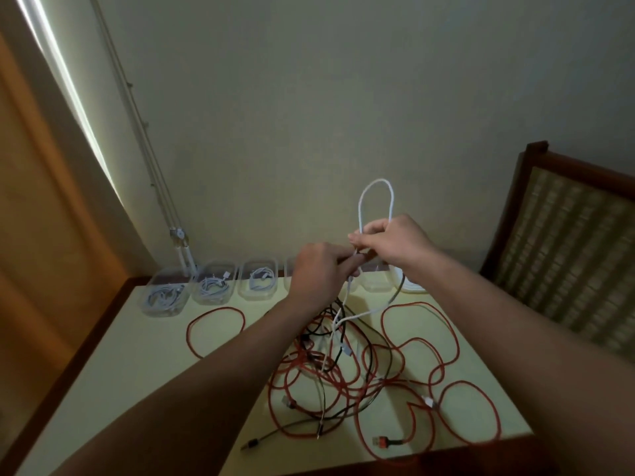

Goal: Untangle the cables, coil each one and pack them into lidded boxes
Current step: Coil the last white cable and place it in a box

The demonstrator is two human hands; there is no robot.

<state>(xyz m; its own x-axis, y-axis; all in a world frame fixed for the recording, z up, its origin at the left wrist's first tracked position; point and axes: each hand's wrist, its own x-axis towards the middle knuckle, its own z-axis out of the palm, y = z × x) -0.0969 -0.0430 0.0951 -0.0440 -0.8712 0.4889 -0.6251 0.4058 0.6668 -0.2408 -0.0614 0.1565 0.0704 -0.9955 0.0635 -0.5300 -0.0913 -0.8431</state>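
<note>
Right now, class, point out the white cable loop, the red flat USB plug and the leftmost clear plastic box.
white cable loop (375, 180), head view, top of its arch.
red flat USB plug (380, 443), head view, plug body.
leftmost clear plastic box (163, 311), head view, front wall.

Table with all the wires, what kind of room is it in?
Probably a room in a home, not a workshop: the table stands against a plain wall, with a wooden chair beside it and a curtain on the left.
</note>
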